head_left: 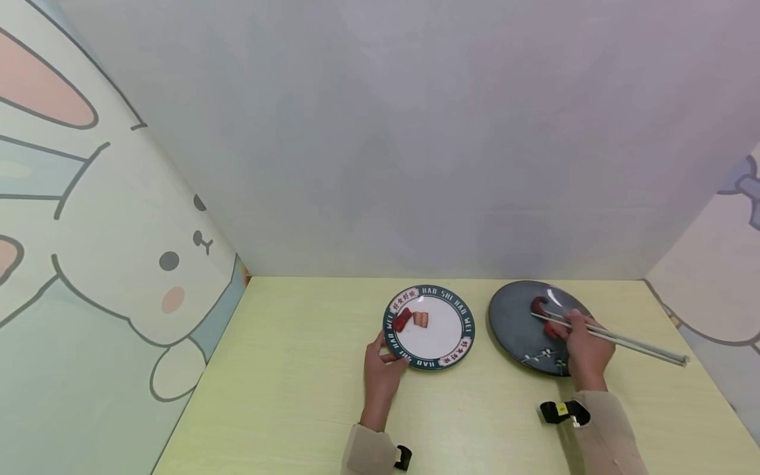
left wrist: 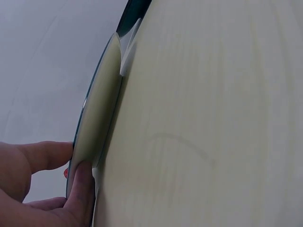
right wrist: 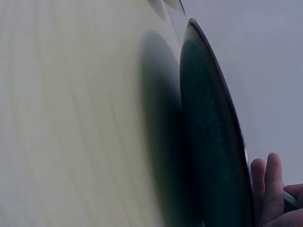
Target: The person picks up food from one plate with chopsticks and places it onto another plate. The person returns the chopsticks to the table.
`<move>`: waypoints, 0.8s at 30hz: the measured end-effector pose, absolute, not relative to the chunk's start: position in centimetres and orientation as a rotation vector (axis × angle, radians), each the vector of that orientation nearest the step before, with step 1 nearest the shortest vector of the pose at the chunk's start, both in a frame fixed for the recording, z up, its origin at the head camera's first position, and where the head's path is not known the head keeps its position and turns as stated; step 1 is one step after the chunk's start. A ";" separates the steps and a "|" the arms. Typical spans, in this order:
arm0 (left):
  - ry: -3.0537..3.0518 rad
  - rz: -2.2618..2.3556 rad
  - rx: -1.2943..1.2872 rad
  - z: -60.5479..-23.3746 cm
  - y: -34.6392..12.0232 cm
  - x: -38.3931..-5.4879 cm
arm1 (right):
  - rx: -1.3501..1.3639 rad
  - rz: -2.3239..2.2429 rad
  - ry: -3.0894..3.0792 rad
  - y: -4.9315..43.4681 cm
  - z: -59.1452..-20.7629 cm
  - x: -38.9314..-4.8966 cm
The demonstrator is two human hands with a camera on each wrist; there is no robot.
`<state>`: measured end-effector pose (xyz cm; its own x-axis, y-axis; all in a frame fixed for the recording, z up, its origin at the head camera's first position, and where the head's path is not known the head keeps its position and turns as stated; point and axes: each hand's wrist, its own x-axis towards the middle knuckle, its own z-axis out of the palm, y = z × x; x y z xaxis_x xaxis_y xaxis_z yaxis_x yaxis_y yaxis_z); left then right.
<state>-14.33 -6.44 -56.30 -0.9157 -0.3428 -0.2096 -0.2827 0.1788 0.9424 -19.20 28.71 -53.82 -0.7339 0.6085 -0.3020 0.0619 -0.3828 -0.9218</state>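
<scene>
Pale yellow counter [head_left: 279, 396] takes the stage before a plain grey wall [head_left: 380, 132]

And we've got a cartoon rabbit [head_left: 119, 264] on the panel, well out to the left of the left hand [head_left: 382, 369]. That hand is nearly closed, thumb and fingers pinching the near rim of the white plate [head_left: 442, 336], its dark border lettered all the way round. Just beyond those fingertips lies a red piece [head_left: 402, 320], and immediately to its right, a small tan piece [head_left: 420, 319], both on the white plate.

Over to the right hand [head_left: 588, 353], fingers curled around a pair of pale chopsticks [head_left: 641, 346]! The thick ends stick out to that hand's right; the tips reach ahead and left, over the dark plate [head_left: 510, 336] with its blossom pattern. Right by those tips, a dark red curl [head_left: 539, 305]; closer to the fingers, just to their left, an orange-red piece [head_left: 552, 328]. Are the chopsticks touching either one? Can't tell from up here. Beige sleeves [head_left: 611, 429] behind both hands.
</scene>
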 end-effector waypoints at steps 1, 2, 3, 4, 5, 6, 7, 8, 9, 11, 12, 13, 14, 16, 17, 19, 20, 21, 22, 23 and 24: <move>-2.374 -1.879 0.630 -56.3 -6.5 -14.3 | -0.900 2.171 -1.494 28.7 -53.9 -19.2; -2.373 -1.880 0.629 -56.3 -6.5 -14.3 | -0.899 2.168 -1.493 28.7 -53.9 -19.2; -2.372 -1.881 0.629 -56.2 -6.5 -14.2 | -0.899 2.165 -1.492 28.7 -54.0 -19.2; -2.370 -1.883 0.630 -56.2 -6.5 -14.2 | -0.902 2.159 -1.502 28.7 -54.1 -19.2; -2.370 -1.885 0.633 -56.1 -6.5 -14.2 | -0.904 2.155 -1.500 28.7 -54.1 -19.2; -2.370 -1.885 0.635 -56.1 -6.4 -14.1 | -0.905 2.151 -1.503 28.7 -54.2 -19.2; -2.368 -1.887 0.638 -56.0 -6.4 -14.1 | -0.905 2.147 -1.504 28.7 -54.2 -19.2; -2.366 -1.887 0.637 -56.0 -6.4 -14.1 | -0.904 2.145 -1.503 28.7 -54.3 -19.3; -2.365 -1.889 0.639 -56.0 -6.4 -14.1 | -0.902 2.145 -1.503 28.7 -54.3 -19.3; -2.364 -1.889 0.638 -56.0 -6.4 -14.1 | -0.901 2.138 -1.500 28.7 -54.4 -19.3; -2.362 -1.888 0.633 -56.0 -6.4 -14.1 | -0.900 2.134 -1.504 28.7 -54.4 -19.3; -2.362 -1.889 0.630 -56.0 -6.5 -14.1 | -0.905 2.135 -1.501 28.7 -54.4 -19.3; -2.362 -1.889 0.628 -56.0 -6.5 -14.1 | -0.904 2.127 -1.509 28.7 -54.4 -19.3; -2.361 -1.891 0.629 -56.0 -6.5 -14.1 | -0.907 2.120 -1.514 28.7 -54.4 -19.3; -2.361 -1.891 0.632 -56.0 -6.5 -14.2 | -0.906 2.117 -1.518 28.7 -54.4 -19.3; -2.362 -1.888 0.631 -55.9 -6.5 -14.2 | -0.903 2.109 -1.527 28.7 -54.4 -19.3; -2.363 -1.889 0.636 -56.0 -6.4 -14.2 | -0.897 2.101 -1.538 28.6 -54.4 -19.3; -2.363 -1.888 0.635 -56.0 -6.4 -14.2 | -0.901 2.104 -1.532 28.6 -54.4 -19.3; -2.366 -1.890 0.641 -56.0 -6.4 -14.2 | -0.905 2.104 -1.530 28.6 -54.3 -19.3; -2.367 -1.889 0.638 -56.0 -6.4 -14.2 | -0.907 2.104 -1.529 28.6 -54.3 -19.3; -2.367 -1.889 0.638 -56.0 -6.4 -14.2 | -0.912 2.105 -1.527 28.6 -54.3 -19.3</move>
<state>-14.18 -6.42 -55.98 -0.9141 -0.3433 -0.2160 -0.2867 0.1703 0.9427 -19.31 28.61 -54.27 -0.7156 0.6405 -0.2785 0.0660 -0.3350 -0.9399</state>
